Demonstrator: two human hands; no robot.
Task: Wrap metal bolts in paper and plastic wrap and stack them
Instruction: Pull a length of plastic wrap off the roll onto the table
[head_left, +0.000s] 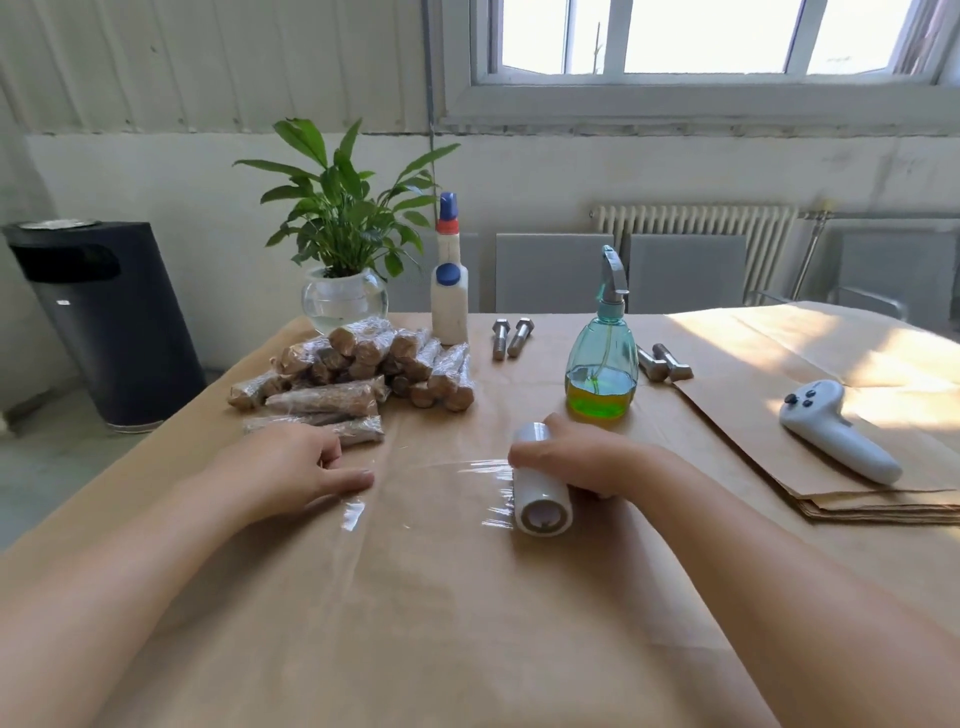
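- Forearms enter from the near edge, both hands low over the brown paper that covers the bench (467, 649).
- Right hand (582, 457): fingers curled round the roll of plastic wrap (540, 480), which lies with its open core facing the camera.
- Left hand (306, 467): fingers mostly straight, thumb pressing the free end of the clear film (426, 478) onto the paper; it grips nothing.
- Film: stretched flat between the two hands, with glare and a few creases beside the roll.
- Step in hand, as judged: drawing out a sheet of wrap for the next bolt. To do it well, keep the left thumb firm on the film edge and draw the roll squarely to the right under even tension, so that the sheet lies without folds.
- Task items: stack of wrapped bolts (358, 369) far left, just beyond the left hand; two bare bolts (511, 338) far centre; two more bolts (665, 362) right of the spray bottle (602, 358); spare paper sheets (831, 478) at right.
- Risk, as judged: slack film may cling to itself.
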